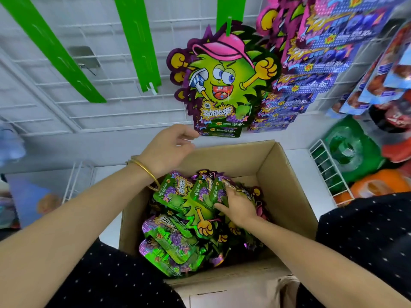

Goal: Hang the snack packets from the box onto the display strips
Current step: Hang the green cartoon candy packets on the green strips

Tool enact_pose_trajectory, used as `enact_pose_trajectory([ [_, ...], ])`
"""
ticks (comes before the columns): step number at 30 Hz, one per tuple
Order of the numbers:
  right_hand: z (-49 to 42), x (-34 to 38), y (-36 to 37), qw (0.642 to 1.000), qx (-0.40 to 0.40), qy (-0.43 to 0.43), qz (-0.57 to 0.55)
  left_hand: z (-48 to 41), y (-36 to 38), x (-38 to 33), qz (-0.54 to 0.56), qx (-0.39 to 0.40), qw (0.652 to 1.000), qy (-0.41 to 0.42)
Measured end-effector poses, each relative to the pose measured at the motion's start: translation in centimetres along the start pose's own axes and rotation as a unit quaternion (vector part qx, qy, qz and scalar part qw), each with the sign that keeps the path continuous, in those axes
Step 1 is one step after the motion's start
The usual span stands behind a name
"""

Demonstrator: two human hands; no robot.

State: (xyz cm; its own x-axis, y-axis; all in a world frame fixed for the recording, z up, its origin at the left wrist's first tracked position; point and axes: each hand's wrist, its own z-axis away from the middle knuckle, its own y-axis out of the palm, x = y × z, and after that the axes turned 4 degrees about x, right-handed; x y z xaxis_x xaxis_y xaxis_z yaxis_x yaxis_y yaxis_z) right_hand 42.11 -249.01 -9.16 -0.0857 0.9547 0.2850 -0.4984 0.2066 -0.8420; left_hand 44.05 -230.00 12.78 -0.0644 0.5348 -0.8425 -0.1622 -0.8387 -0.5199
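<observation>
A snack packet [220,188] in the box [280,187] was covered by straight fingers of the right hand [239,208]; the left hand [168,147] was held slack, empty.

A white wire basket [329,172] stands right of the white wire grid wall [44,112], holding a green bag [349,150] and an orange bag [375,185], perhaps snacks.

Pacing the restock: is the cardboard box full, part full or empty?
Part full. Green packets pile across the floor of the box, well below its rim; the right hand rests on them.
</observation>
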Motion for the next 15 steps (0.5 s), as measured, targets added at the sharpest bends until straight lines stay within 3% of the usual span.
enact_pose_trajectory([
  [3, 0.9, 0.4, -0.5, 0.987, -0.070, -0.058, 0.132, -0.1, 0.0, 0.1, 0.008, 0.011, 1.000, -0.009],
  [6, 1.7, 0.0, -1.0, 0.968, -0.085, -0.098, 0.217, -0.2, 0.2, 0.3, 0.000, 0.016, 1.000, -0.012],
  [12, 3.3, 1.2, -9.6, 0.958, -0.205, -0.113, 0.166, 0.3, 0.9, 0.5, -0.057, 0.059, 0.997, -0.007],
  [15, 3.8, 1.2, -14.8, 0.981, -0.189, -0.032, -0.024, 1.1, 1.2, 0.1, -0.115, 0.152, 0.981, 0.018],
])
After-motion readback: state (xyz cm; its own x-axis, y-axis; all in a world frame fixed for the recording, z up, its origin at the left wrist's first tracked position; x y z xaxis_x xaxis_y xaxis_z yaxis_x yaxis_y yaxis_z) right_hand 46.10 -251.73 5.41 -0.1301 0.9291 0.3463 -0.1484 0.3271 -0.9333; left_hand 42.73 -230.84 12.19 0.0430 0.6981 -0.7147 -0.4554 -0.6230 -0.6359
